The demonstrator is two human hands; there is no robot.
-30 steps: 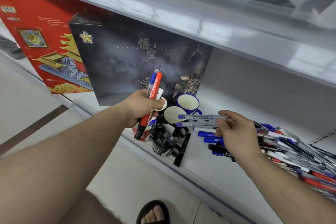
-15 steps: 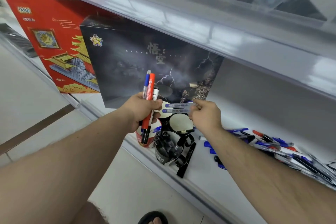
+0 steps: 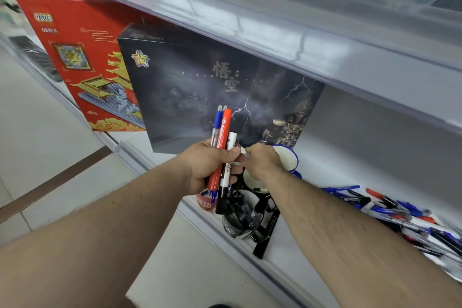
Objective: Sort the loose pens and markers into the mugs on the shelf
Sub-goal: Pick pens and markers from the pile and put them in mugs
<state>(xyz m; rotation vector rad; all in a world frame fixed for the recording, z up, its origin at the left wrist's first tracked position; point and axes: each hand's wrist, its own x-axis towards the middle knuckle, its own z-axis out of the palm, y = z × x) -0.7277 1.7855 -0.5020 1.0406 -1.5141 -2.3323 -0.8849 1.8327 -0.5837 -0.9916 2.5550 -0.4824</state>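
We are mid-gathering: our left hand grips an upright bundle of red, blue and white markers above the mugs while our right hand pinches clear pens against it, so next we should drop each kind into its own mug.

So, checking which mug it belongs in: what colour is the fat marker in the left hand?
Red marker, clearest in the head view.

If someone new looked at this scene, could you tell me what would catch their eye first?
First, the left hand at centre, gripping an upright bundle with a red marker. Then the bright red box standing at the shelf's left end beside a dark box, and the heap of loose pens at right.
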